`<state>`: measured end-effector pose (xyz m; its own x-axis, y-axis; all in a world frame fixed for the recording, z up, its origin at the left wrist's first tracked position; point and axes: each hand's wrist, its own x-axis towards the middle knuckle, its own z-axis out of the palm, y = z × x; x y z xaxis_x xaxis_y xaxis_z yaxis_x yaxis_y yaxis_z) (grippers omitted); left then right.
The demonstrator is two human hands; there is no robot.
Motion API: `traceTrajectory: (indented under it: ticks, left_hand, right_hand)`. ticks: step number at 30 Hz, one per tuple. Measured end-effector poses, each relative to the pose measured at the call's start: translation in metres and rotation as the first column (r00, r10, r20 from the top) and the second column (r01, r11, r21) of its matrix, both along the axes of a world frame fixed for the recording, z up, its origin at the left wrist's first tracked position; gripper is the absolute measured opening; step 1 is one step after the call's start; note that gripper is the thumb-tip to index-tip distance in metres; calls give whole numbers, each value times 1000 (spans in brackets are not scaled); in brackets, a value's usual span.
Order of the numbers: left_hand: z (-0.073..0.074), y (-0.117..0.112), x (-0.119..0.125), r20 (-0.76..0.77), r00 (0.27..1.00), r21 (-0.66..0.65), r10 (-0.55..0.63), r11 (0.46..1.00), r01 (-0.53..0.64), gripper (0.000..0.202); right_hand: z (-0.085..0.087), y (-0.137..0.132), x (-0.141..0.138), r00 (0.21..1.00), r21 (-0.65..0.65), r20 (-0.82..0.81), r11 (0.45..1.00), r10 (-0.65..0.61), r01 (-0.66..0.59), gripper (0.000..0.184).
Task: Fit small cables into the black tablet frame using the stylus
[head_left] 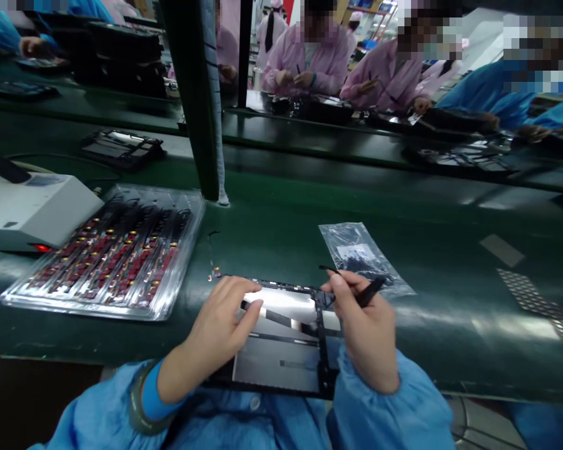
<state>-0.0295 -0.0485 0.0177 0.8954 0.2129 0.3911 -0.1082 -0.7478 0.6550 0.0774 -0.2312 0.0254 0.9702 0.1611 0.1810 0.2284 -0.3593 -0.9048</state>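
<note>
An opened tablet [276,365] with silvery battery plates and a black frame lies in front of me at the table's edge. My left hand [220,319] rests over its upper left corner, thumb and fingers apart. My right hand [368,331] is above the right side of the frame, fingers closed round a slim black tool [371,291]; its working tip is hard to make out. A small dark piece [327,268] shows at the fingertips. Beyond my left hand lies a small part with a thin cable [211,250].
A clear plastic tray [162,306] of red-and-black circuit parts stands left, beside a white box-shaped device [42,206]. Behind my right hand lies a clear bag [351,234] of dark parts. A post [201,125] rises mid-table. Co-workers [309,56] sit across.
</note>
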Motion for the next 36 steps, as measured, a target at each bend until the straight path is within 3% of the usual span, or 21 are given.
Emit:
traceTrajectory:
  ticks: [3,6,9,13,19,27,33,36]
  left_hand:
    - [-6,13,18,-100,973,222,-210,948,228,19]
    - [-14,16,34,-205,927,367,-315,853,371,23]
    - [-20,14,38,-256,909,415,-328,812,410,26]
    - [-23,14,36,-230,916,449,-330,799,400,21]
    - [-24,20,41,-217,903,469,-372,771,430,18]
    - [-26,20,43,-307,850,543,-428,655,526,20]
    - [-23,20,44,-320,848,507,-423,680,530,36]
    - [-24,21,44,-329,843,524,-426,660,538,43]
  right_hand:
    - [-4,-10,11,961,-176,212,974,180,-143,19]
    - [-15,-7,10,759,-492,471,848,450,-198,27]
    - [-26,0,5,599,-688,529,717,601,-112,35]
    - [-29,1,2,550,-783,478,616,685,-86,32]
    - [-30,-2,2,555,-802,472,595,685,-53,28]
    - [-27,-2,-1,537,-822,472,570,699,-20,25]
    - [-27,-20,-4,586,-776,454,621,671,-109,33]
    - [-28,-28,-6,608,-770,438,625,663,-127,32]
